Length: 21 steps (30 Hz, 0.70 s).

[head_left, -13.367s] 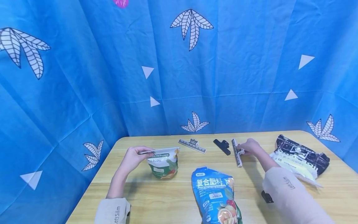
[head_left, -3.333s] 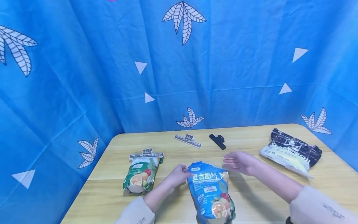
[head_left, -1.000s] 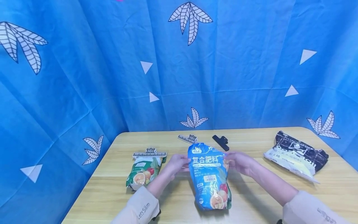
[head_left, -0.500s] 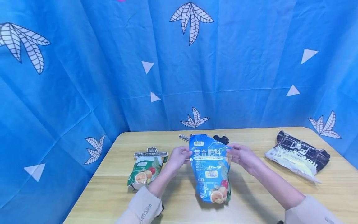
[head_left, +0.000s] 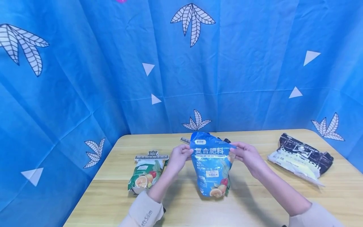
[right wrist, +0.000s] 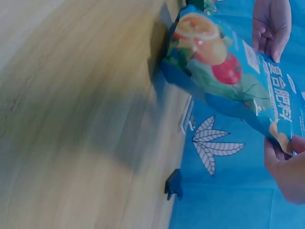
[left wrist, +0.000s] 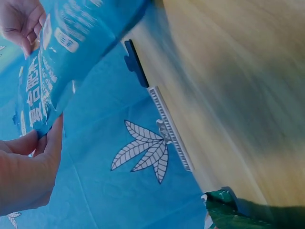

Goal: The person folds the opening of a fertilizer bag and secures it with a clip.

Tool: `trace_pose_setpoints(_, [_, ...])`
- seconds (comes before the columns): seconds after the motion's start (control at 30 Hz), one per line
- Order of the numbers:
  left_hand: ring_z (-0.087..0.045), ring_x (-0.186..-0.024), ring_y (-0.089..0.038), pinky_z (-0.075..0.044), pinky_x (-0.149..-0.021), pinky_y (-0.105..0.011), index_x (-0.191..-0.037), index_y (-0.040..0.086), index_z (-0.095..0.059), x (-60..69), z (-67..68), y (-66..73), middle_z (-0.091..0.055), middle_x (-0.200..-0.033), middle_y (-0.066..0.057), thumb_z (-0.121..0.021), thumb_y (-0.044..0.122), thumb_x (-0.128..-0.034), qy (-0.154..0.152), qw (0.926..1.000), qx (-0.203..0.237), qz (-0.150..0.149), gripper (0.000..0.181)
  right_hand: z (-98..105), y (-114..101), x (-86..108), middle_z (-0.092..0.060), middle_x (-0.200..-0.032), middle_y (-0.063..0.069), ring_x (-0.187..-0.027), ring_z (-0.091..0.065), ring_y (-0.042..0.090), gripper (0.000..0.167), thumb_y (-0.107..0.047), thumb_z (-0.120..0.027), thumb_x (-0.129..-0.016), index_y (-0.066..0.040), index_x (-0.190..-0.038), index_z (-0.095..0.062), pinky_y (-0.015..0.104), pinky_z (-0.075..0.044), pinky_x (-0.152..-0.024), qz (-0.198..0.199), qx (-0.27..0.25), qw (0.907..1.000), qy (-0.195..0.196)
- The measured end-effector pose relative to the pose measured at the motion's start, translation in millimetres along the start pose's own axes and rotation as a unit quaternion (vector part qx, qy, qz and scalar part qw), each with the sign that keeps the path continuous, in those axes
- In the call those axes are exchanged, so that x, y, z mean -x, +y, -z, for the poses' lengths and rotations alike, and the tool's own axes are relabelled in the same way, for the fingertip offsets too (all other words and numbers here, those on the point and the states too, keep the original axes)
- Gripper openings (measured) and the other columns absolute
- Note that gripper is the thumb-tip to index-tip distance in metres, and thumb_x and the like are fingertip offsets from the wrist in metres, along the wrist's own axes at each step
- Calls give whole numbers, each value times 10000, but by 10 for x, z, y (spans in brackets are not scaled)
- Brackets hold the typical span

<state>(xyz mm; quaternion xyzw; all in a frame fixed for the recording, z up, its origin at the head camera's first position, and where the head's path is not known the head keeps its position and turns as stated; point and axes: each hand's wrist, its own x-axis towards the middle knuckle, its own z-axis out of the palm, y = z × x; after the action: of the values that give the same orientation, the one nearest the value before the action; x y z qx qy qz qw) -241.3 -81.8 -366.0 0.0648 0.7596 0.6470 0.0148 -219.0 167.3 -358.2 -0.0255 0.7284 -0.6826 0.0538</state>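
Blue bag (head_left: 211, 171) is up higher in head view than 0.5 s ago, its lower end incl., & both hands go up w/ it; 3.3 s ago it lies flat on the surface (head_left: 105, 195) w/ hands just at its sides. L hand (head_left: 181, 156) pinches the bag's upper L side btwn thumb & fingers; R hand (head_left: 246, 154) pinches the upper R side the same way, approx level w/ the other. Bag hangs btwn them, front print (white lettering, orange, red fruit) facing the person, top edge uneven, taller at L. Can't tell if its lower end touches the surface; shadow falls just by it.

Behind the bag, near the far edge: piano-key clip (left wrist: 172, 131) & black clip (left wrist: 137, 64), both partly hidden in head view, end to end in L wrist view. Green bag (head_left: 146, 176) lies L of the blue one, by the L forearm, w/ another clip, white w/ piano keys (head_left: 153, 157), across its top. Black-and-white bag (head_left: 302, 159) lies far R, well apart from R hand, at an angle. Pale sleeves on both arms, lettering on L sleeve (head_left: 146, 209). Blue curtain (head_left: 241, 63) w/ white leaves & triangles at the back
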Motion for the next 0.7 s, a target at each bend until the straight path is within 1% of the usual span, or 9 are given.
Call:
trace_pose_setpoints(0.07, [-639,-881,-292,-494,-807,-349,-988,-88,-556,-1,13,11,-650,-954,-201,-527,15,-917,19,9999,-16,-103,128,-11,-23,16,-624,-1058,34,-977,-566,120,351,-127,-527,-934,64,-1226,-489,409,-345,-983,53,51,9999,88])
trace_pose_setpoints(0.1, [-637,-891,-293,-487,-821,-356,-985,-83,-560,1,20,15,-651,-958,-200,-528,19,-917,22,9999,-44,-150,126,-16,-32,24,-630,-1049,36,-983,-568,133,347,-122,-529,-932,66,-1221,-492,418,-338,-988,96,69,9999,96])
trace_pose_setpoints(0.23, [-633,-906,-271,-454,-873,-399,-959,-51,-581,38,47,20,-664,-938,-162,-541,40,-914,10,9990,-319,-312,108,-21,-58,69,-642,-1036,79,-1077,-524,256,347,-106,-538,-917,66,-1213,-486,481,-293,-1004,197,294,9993,131])
trace_pose_setpoints(0.33, [-624,-913,-250,-425,-902,-435,-952,-26,-591,92,73,26,-671,-921,-126,-552,66,-912,-132,9981,-491,-350,108,-12,-66,105,-621,-1092,134,-1120,-476,352,350,-100,-549,-903,67,-1205,-488,555,-265,-988,270,600,9978,125])
trace_pose_setpoints(0.43, [-613,-918,-237,-415,-905,-455,-960,-12,-592,149,101,40,-671,-921,-102,-556,103,-917,-324,9970,-596,-364,128,-7,-76,137,-597,-1138,170,-1115,-474,384,341,-102,-561,-894,62,-1188,-509,616,-248,-957,400,954,9946,89])
trace_pose_setpoints(0.53, [-614,-929,-241,-417,-906,-453,-963,-14,-585,188,123,52,-668,-921,-100,-550,149,-929,-465,9964,-592,-401,169,-12,-87,165,-599,-1134,174,-1095,-497,376,320,-129,-558,-908,52,-1170,-533,625,-260,-943,562,1247,9906,73])
trace_pose_setpoints(0.63, [-616,-954,-257,-429,-903,-422,-973,-29,-579,195,131,50,-664,-932,-119,-542,190,-939,-528,9967,-436,-435,225,-23,-95,179,-594,-1136,168,-1083,-509,354,342,-198,-549,-929,49,-1166,-546,588,-304,-941,699,1427,9872,103])
trace_pose_setpoints(0.7, [-614,-965,-264,-442,-889,-393,-978,-36,-581,184,130,42,-661,-939,-125,-538,203,-941,-540,9970,-346,-440,245,-25,-93,178,-581,-1149,174,-1090,-502,350,375,-251,-538,-938,47,-1165,-550,569,-323,-938,717,1523,9857,117])
